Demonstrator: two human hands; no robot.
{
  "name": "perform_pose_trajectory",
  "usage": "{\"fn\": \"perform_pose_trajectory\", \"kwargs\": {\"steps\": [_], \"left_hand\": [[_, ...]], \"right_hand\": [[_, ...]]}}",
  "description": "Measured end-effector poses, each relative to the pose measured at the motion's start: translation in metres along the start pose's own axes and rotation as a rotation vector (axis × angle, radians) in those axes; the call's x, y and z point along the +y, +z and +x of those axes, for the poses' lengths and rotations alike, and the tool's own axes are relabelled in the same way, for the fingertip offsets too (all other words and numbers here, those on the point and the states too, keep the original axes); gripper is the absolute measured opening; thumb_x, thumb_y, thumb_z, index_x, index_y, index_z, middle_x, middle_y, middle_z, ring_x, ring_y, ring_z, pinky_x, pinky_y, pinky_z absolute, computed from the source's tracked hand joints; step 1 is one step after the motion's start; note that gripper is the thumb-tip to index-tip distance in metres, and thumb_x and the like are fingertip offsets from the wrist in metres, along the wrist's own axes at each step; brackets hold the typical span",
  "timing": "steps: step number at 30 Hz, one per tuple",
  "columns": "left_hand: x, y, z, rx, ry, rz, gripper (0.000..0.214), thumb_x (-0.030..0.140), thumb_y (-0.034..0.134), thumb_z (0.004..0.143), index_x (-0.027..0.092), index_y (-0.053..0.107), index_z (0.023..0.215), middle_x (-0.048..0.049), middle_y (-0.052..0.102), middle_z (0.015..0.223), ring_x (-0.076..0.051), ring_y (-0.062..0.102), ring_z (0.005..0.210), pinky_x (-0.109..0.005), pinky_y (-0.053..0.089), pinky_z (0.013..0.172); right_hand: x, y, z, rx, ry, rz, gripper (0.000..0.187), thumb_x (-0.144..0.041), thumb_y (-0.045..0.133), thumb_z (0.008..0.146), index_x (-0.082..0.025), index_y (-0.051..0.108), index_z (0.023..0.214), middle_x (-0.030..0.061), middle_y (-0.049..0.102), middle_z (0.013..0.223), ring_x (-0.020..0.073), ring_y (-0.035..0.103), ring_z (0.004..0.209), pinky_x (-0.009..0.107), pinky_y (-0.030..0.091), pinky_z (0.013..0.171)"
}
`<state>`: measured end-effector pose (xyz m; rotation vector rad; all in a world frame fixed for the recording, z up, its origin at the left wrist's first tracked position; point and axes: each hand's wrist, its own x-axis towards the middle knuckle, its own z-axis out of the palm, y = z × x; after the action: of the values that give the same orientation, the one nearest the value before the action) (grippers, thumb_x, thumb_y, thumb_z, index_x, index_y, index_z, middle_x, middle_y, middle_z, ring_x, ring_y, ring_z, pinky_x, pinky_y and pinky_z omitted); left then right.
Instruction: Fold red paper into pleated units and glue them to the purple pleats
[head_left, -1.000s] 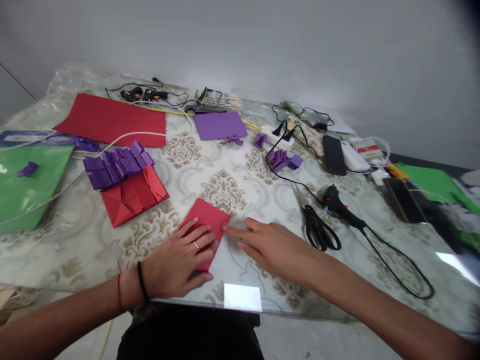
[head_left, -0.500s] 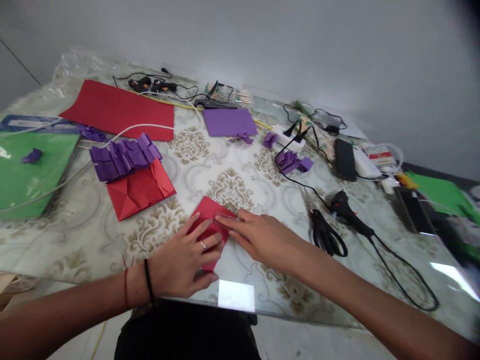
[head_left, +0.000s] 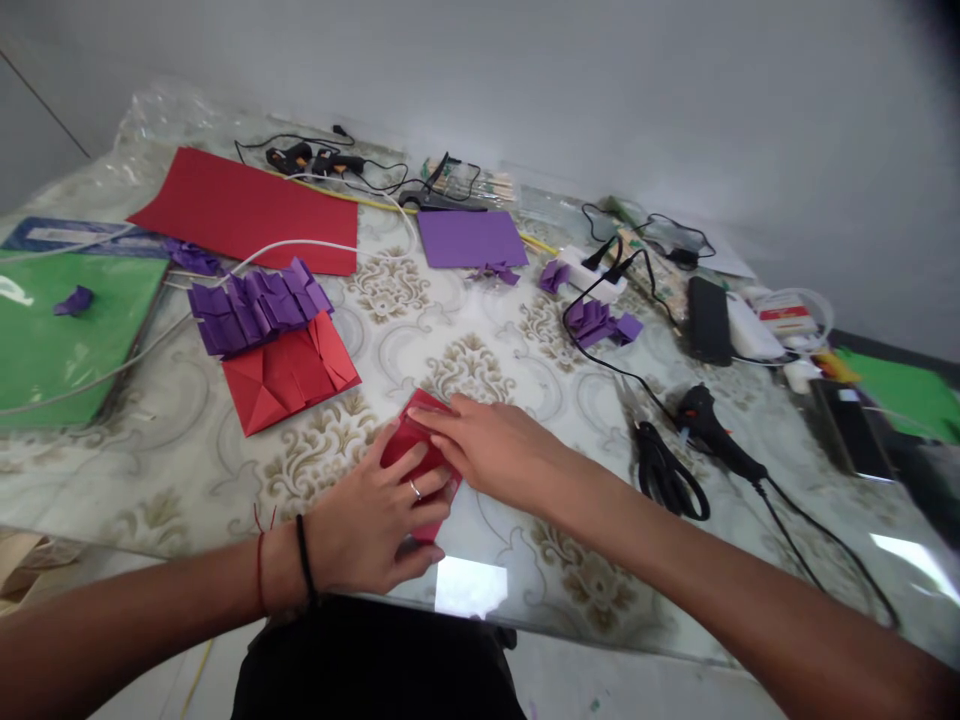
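Observation:
A small folded piece of red paper (head_left: 400, 443) lies on the table near its front edge, partly covered by both hands. My left hand (head_left: 375, 520) rests flat across it with fingers spread. From the right, the stretched fingers of my right hand (head_left: 491, 450) press along the paper's upper part. To the left, folded red paper pieces (head_left: 289, 385) lie beneath a row of folded purple paper pieces (head_left: 259, 308). Beyond my right forearm are scissors (head_left: 670, 475) with black handles and a black glue gun (head_left: 712, 432).
Behind lie a large red sheet (head_left: 262, 215), a purple sheet (head_left: 474, 238) and more glue guns (head_left: 311, 160). A green packet (head_left: 90, 340) is at the left. A white power strip (head_left: 595, 275), cables and a black phone (head_left: 853, 430) occupy the right. The table's glass edge (head_left: 382, 603) runs in front.
My right hand has slid up and left along the red paper, whose right part now looks folded over, making it narrower. My left hand stays on it. The view has shifted slightly.

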<state>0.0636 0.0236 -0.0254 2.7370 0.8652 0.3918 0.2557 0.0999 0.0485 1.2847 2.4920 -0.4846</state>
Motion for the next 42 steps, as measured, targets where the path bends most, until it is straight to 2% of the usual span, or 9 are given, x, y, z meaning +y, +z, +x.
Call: {"fn": "perform_pose_trajectory", "kwargs": {"steps": [7,10,13,18,21,25,29,35,42], "left_hand": [[-0.002,-0.009,0.001,0.004,0.028,-0.069,0.036,0.048,0.062,0.101,0.019,0.072,0.120,-0.0117,0.068,0.139,-0.040,0.054,0.138,-0.072,0.017,0.129],[-0.014,-0.019,0.000,-0.026,0.122,-0.175,0.021,0.028,0.059,0.103,0.018,0.070,0.116,-0.0103,0.070,0.134,-0.034,0.054,0.141,-0.060,0.026,0.131],[-0.028,-0.027,-0.001,-0.012,0.184,-0.308,0.023,0.009,0.051,0.098,0.019,0.068,0.110,-0.0087,0.074,0.123,-0.028,0.055,0.142,-0.049,0.035,0.130],[-0.036,-0.031,-0.001,0.000,0.071,-0.406,0.031,-0.002,0.047,0.085,0.018,0.061,0.102,-0.0125,0.067,0.121,-0.022,0.065,0.119,-0.035,0.055,0.108],[-0.029,-0.030,0.000,-0.014,0.008,-0.238,0.040,0.002,0.053,0.078,0.013,0.060,0.115,-0.0195,0.059,0.135,-0.031,0.060,0.127,-0.044,0.055,0.109],[-0.020,-0.024,-0.002,-0.044,-0.063,-0.029,0.053,0.008,0.058,0.079,0.005,0.058,0.132,-0.0285,0.046,0.152,-0.044,0.045,0.147,-0.061,0.044,0.119],[-0.020,-0.019,-0.006,-0.066,-0.045,0.031,0.063,0.011,0.059,0.084,0.009,0.054,0.147,-0.0287,0.040,0.160,-0.048,0.038,0.152,-0.067,0.041,0.119],[-0.022,-0.022,-0.005,-0.073,-0.050,-0.016,0.051,0.019,0.058,0.094,0.015,0.060,0.144,-0.0239,0.047,0.160,-0.045,0.037,0.155,-0.064,0.043,0.119],[-0.019,-0.018,-0.003,-0.028,-0.085,0.010,0.033,0.026,0.056,0.103,0.018,0.069,0.133,-0.0206,0.052,0.158,-0.042,0.042,0.153,-0.061,0.047,0.117]], "right_hand": [[0.001,-0.016,0.015,-0.008,-0.037,0.027,0.048,-0.031,0.042,0.111,-0.036,0.057,0.156,0.0096,0.070,0.118,0.0244,0.070,0.093,0.033,0.045,0.076],[0.018,-0.020,0.002,-0.007,-0.075,0.047,0.049,-0.029,0.044,0.110,-0.034,0.055,0.158,0.0100,0.070,0.117,0.0246,0.068,0.097,0.034,0.046,0.080],[0.033,-0.022,-0.018,-0.028,-0.094,0.015,0.049,-0.030,0.044,0.110,-0.036,0.056,0.157,0.0090,0.069,0.114,0.0243,0.067,0.091,0.034,0.043,0.076],[0.039,-0.019,-0.029,-0.066,-0.158,-0.093,0.050,-0.023,0.046,0.108,-0.039,0.059,0.153,0.0072,0.067,0.109,0.0195,0.061,0.075,0.031,0.029,0.061],[0.036,-0.018,-0.020,-0.016,-0.229,-0.135,0.049,-0.019,0.047,0.106,-0.037,0.063,0.148,0.0075,0.067,0.107,0.0180,0.060,0.073,0.031,0.023,0.058],[0.035,-0.019,-0.005,0.021,-0.280,-0.177,0.056,-0.014,0.053,0.099,-0.038,0.064,0.148,0.0081,0.068,0.108,0.0186,0.062,0.075,0.031,0.021,0.057],[0.032,-0.022,-0.001,0.018,-0.280,-0.201,0.058,-0.011,0.057,0.093,-0.038,0.068,0.143,0.0089,0.070,0.111,0.0200,0.066,0.079,0.031,0.023,0.058],[0.033,-0.026,-0.008,0.028,-0.241,-0.236,0.051,-0.013,0.061,0.092,-0.038,0.074,0.135,0.0091,0.072,0.110,0.0214,0.068,0.078,0.032,0.031,0.061],[0.052,-0.017,-0.014,0.009,-0.207,-0.283,0.065,-0.007,0.062,0.087,-0.041,0.070,0.141,0.0095,0.072,0.106,0.0225,0.067,0.077,0.033,0.032,0.064]]}}
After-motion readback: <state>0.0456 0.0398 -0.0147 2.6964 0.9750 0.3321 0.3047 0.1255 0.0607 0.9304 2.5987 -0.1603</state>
